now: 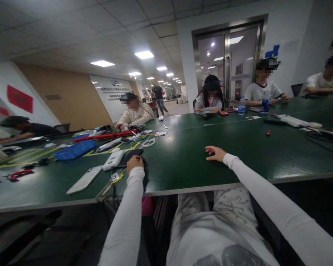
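Patterned trousers [199,221] foreground. Left hand [134,163] curled against small dark object [142,161] near desk [183,170] edge, grip unclear; right hand [215,153] flat, fingers spread, empty. Risk: careless nudge could push object or nearby phone [84,180] off edge.

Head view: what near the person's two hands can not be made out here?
- Left hand: its grip on the small dark thing is hidden by the knuckles, head view.
- Yellow tag: print too small, head view.
- Right hand: underside hidden against the table, head view.
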The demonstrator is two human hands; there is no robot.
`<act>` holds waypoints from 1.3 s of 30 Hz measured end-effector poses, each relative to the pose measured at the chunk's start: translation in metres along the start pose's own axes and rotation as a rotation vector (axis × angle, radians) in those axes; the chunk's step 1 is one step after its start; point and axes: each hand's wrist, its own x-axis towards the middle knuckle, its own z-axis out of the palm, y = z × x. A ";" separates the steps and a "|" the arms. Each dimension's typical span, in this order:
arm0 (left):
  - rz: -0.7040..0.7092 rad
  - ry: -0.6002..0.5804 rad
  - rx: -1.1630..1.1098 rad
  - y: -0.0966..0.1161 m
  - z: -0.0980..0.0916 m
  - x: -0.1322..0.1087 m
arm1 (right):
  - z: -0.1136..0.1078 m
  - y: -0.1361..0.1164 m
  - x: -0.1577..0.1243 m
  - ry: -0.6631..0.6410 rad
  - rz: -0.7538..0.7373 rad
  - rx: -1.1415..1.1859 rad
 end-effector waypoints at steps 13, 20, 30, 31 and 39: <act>0.051 -0.035 0.016 -0.004 0.006 0.004 | 0.000 0.004 0.002 -0.004 -0.005 -0.009; 0.082 -0.051 0.025 -0.007 0.010 0.008 | 0.000 0.005 0.002 -0.015 -0.008 -0.008; 0.139 -0.035 0.039 -0.010 0.016 0.011 | 0.001 0.004 0.002 0.000 -0.010 -0.011; 0.140 -0.032 0.045 -0.010 0.016 0.012 | 0.001 0.004 0.002 0.002 -0.009 -0.008; 0.153 -0.012 0.060 -0.007 0.015 0.010 | 0.000 0.002 0.001 0.009 -0.004 -0.001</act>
